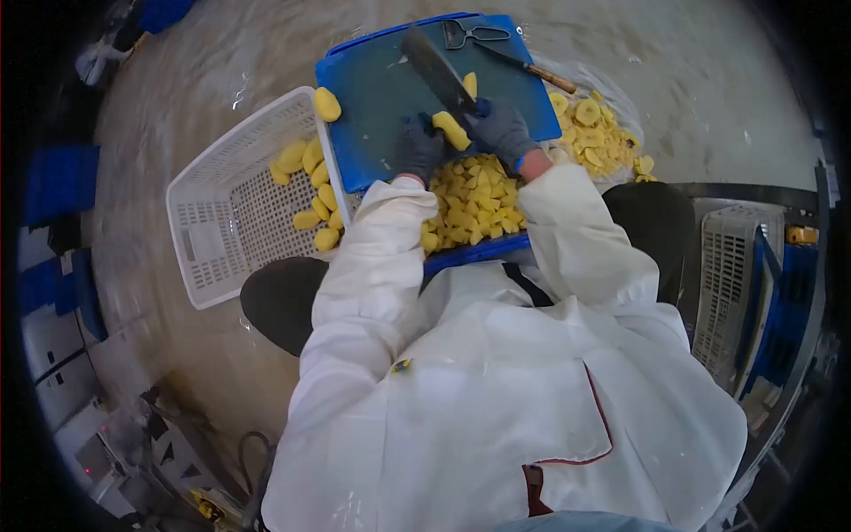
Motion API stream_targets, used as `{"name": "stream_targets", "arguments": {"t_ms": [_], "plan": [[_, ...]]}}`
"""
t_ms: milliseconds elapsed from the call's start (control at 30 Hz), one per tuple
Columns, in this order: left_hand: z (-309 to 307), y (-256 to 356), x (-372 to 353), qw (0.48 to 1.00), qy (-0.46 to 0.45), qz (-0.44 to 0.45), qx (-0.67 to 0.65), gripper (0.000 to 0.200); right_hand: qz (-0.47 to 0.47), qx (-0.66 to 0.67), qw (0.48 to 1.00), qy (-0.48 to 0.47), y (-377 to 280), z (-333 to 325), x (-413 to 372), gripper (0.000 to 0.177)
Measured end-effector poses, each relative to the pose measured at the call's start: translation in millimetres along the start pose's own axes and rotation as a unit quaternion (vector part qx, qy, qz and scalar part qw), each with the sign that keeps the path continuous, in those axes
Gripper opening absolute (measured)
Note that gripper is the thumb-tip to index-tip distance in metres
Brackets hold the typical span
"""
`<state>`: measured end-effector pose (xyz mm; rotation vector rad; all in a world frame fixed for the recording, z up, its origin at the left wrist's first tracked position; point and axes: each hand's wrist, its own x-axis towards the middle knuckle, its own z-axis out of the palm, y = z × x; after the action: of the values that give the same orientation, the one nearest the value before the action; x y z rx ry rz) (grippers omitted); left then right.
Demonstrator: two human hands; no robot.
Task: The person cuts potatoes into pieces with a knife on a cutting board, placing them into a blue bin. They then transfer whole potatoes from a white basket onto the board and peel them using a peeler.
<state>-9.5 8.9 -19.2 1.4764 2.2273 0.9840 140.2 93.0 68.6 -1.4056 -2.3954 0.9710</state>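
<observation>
My left hand [418, 149], in a dark glove, steadies a peeled yellow potato [450, 130] on the blue cutting board [377, 97]. My right hand [502, 130], also gloved, grips the handle of a broad dark cleaver [437, 69]. Its blade lies over the board just beyond the potato. A heap of cut potato pieces [472, 199] covers the near part of the board, between my white sleeves.
A white plastic basket [226, 208] on the left holds several whole peeled potatoes [310, 191]; one more [326, 104] rests on its rim. Sliced potato [596, 133] is piled at the right. A peeler [467, 34] and a wooden-handled knife [536, 71] lie at the board's far edge.
</observation>
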Motion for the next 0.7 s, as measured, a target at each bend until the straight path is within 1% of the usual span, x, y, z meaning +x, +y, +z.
{"name": "stream_targets", "arguments": {"t_ms": [67, 100, 167, 200, 300, 333, 400, 433, 500, 533, 633, 700], "plan": [[-5, -6, 7, 0.992, 0.053, 0.114, 0.018, 0.04, 0.022, 0.068, 0.997, 0.027, 6, -18, -15, 0.031], [-15, 4, 7, 0.983, -0.01, 0.17, 0.074, 0.043, 0.027, 0.078, 0.996, 0.03, 9, -23, -23, 0.03], [-44, 32, 15, 0.933, -0.129, 0.279, 0.185, 0.049, 0.037, 0.099, 0.994, 0.037, 13, -32, -38, 0.03], [-30, 18, 20, 0.933, -0.147, 0.28, 0.173, 0.051, 0.049, 0.091, 0.994, 0.019, 3, -43, -50, 0.03], [-31, 35, 12, 0.95, -0.176, 0.142, 0.217, 0.051, 0.09, 0.077, 0.993, -0.024, -7, -46, -73, 0.031], [-27, 36, 2, 0.964, -0.15, 0.093, 0.198, 0.051, 0.105, 0.075, 0.991, -0.037, -7, -42, -76, 0.031], [-20, 38, -18, 0.983, -0.093, -0.005, 0.158, 0.05, 0.064, 0.004, 0.998, -0.017, -3, -28, -76, 0.03], [-22, 36, -25, 0.99, -0.066, 0.005, 0.128, 0.05, 0.045, -0.033, 0.998, -0.008, -1, -22, -77, 0.03], [-25, 33, -35, 0.998, -0.008, 0.022, 0.066, 0.049, 0.058, -0.028, 0.997, -0.033, -4, -20, -79, 0.028], [-24, 26, -36, 0.997, -0.003, 0.031, 0.067, 0.048, 0.063, -0.026, 0.997, -0.045, -8, -21, -79, 0.028], [-18, 4, -33, 0.997, 0.01, 0.043, 0.058, 0.045, 0.005, -0.118, 0.993, -0.005, 2, 2, -69, 0.026], [-15, -3, -36, 0.999, 0.009, 0.034, 0.035, 0.041, 0.01, -0.136, 0.99, -0.026, 6, 23, -65, 0.026]]}}
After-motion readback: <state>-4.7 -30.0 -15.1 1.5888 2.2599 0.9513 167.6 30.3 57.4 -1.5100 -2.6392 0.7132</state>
